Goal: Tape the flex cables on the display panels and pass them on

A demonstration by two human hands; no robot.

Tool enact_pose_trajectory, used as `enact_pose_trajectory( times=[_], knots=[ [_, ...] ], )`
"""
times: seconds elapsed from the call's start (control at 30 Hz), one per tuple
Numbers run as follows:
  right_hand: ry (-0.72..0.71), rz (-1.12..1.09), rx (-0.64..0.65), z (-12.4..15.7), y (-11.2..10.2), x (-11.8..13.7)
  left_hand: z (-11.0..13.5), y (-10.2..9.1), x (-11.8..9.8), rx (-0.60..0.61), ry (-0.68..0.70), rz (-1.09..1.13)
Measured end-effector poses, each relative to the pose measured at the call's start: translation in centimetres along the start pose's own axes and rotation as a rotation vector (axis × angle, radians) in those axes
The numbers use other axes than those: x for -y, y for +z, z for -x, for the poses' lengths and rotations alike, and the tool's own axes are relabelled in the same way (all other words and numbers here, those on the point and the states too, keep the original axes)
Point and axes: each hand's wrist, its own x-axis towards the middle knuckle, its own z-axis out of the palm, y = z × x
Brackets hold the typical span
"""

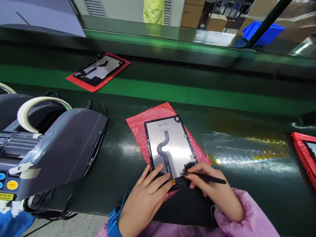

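A tablet screen panel (174, 141) lies back side up on a red bubble-wrap pouch (140, 128) at the middle of the bench. A grey S-shaped flex cable (161, 148) runs down its silvery back. My left hand (148, 194) rests with fingers stretched over the panel's lower left corner, close to the cable's lower end. In a pinch, my right hand (207, 181) holds black tweezers (213, 178), their tips near the panel's lower right part. A blue wrist strap (114, 222) circles my left wrist.
A grey tape dispenser (74, 148) with a tape roll (24, 113) stands at left. Another panel (98, 69) on a red pouch lies on the green belt (158, 89). Clear film with yellow strips (247, 149) lies at right, beside more red pouches (302, 154).
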Motion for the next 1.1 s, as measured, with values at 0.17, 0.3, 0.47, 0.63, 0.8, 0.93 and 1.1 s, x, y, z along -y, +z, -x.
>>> enact_pose_trajectory(
  times=[0.17,0.3,0.47,0.63,0.8,0.93,1.1],
  knots=[
    [-0.174,0.29,-0.262,-1.6,-2.6,1.0,-0.1,0.1,-0.6,-0.038,-0.071,0.113],
    [-0.242,0.472,-0.252,-2.6,-2.3,0.1,2.5,-0.6,-0.4,-0.413,-0.381,0.606],
    [-0.37,0.47,-0.282,-2.6,-1.8,-3.1,8.1,-2.8,1.4,-1.06,-0.856,1.228],
    [-0.428,0.487,-0.274,-3.0,-2.1,-4.3,11.8,-5.8,3.5,-1.291,-0.965,1.2],
    [-0.421,0.467,-0.283,-3.0,-2.0,-4.2,12.2,-7.6,4.7,-1.504,-0.933,1.157],
    [-0.444,0.362,-0.297,-2.4,-1.4,-2.6,9.7,-5.5,2.7,-1.593,-0.81,1.093],
    [-0.436,0.091,-0.054,-1.5,0.3,2.3,4.5,1.1,-2.5,-0.872,-0.506,1.275]
  ],
)
